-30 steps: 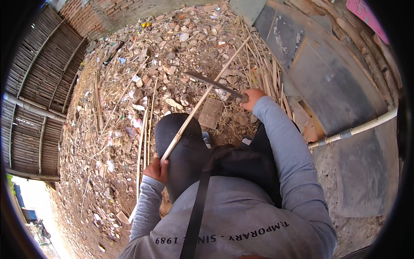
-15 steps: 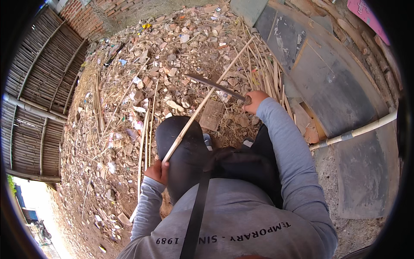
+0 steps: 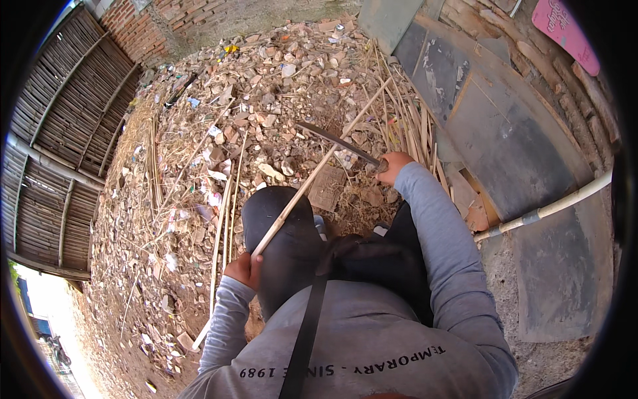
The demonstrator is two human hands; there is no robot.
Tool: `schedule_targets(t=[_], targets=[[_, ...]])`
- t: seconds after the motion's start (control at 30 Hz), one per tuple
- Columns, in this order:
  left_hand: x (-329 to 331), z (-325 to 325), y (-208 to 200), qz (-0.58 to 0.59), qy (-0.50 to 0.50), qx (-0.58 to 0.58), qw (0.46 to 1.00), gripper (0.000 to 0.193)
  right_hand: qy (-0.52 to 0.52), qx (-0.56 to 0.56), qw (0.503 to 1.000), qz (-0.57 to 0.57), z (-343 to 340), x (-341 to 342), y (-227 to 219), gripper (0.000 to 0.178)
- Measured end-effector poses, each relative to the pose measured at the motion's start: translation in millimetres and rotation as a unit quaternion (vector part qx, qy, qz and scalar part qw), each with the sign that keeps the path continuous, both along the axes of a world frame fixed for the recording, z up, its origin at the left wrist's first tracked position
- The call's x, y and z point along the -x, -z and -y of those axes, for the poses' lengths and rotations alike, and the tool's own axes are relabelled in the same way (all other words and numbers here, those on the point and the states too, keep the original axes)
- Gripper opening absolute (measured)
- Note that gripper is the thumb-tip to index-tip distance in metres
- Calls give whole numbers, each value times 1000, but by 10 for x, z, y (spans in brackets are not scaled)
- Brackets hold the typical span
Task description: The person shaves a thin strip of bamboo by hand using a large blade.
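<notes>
A long pale bamboo strip [image 3: 287,210] slants from my left side across my left thigh and out over the rubble. My left hand [image 3: 243,270] is closed round it beside the thigh. My right hand [image 3: 396,167] grips the handle of a machete [image 3: 340,142], arm stretched forward. The dark blade lies crosswise at the strip, pointing left, and appears to touch it beyond my knee. Whether its edge bites into the bamboo cannot be made out.
More bamboo strips [image 3: 222,229] lie to my left, with another bundle [image 3: 412,123] ahead right. Broken brick and stone [image 3: 266,100] cover the ground. Dark boards [image 3: 518,139] and a bamboo pole [image 3: 565,203] are at right. A slatted bamboo wall [image 3: 56,100] stands at left.
The machete and my right hand have come slightly nearer to me. The far end of the bamboo strip has also dropped nearer. My left hand keeps its hold; the whole view has shifted a little.
</notes>
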State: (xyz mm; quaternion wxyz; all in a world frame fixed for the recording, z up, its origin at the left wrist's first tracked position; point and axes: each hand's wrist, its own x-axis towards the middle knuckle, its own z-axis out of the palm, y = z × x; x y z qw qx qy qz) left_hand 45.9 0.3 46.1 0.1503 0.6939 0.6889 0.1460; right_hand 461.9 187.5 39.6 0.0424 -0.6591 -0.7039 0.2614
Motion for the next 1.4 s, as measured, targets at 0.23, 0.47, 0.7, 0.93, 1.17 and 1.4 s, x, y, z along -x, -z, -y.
schedule_targets(t=[0.23,0.47,0.7,0.93,1.17,1.4], targets=[[22,10,2,-4,6,-10,1000,40,-91,-60,994,11,179,152,33,35],[-22,9,63,-19,-9,-44,999,37,-59,0,998,32,45,75,-34,36],[12,31,69,-22,-4,-25,999,40,-32,-78,996,16,88,63,75,41],[-48,37,-60,-5,-13,17,1000,44,-33,-46,998,-3,125,76,28,34],[13,40,43,-9,-19,12,1000,44,-35,-49,998,-19,130,75,12,34],[9,32,69,15,6,-27,1000,42,-44,-76,996,-17,99,6,101,40]])
